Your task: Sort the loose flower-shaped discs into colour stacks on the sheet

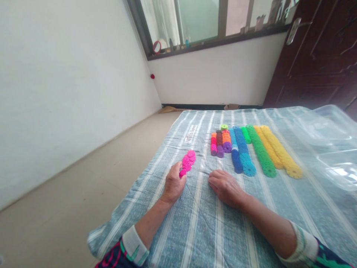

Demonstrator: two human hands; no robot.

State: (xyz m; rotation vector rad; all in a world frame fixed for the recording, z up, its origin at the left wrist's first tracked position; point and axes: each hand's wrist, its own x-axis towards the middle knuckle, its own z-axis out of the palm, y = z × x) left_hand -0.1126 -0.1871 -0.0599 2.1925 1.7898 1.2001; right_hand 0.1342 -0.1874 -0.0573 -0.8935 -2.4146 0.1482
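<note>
A loose pile of bright pink notched plastic discs (189, 160) lies on the striped cloth. My left hand (174, 182) is closed at the near end of this pile, thumb and fingers around the nearest pink discs. Further right, my right hand (225, 186) rests low over the cloth with its fingers curled under; whatever they may hold is hidden. Beyond it lie rows of similar discs stacked on their sides: a blue row (244, 152), a green row (261, 152), a yellow row (281, 152) and shorter mixed-colour rows, among them an orange and purple one (227, 140).
A blue-grey cloth with white stripes (192, 216) covers the table. Two clear plastic containers (329, 124) sit at the right edge. Printed lettering (191, 133) marks the cloth's far left. Behind are a wall, a window ledge and a dark red door (318, 67).
</note>
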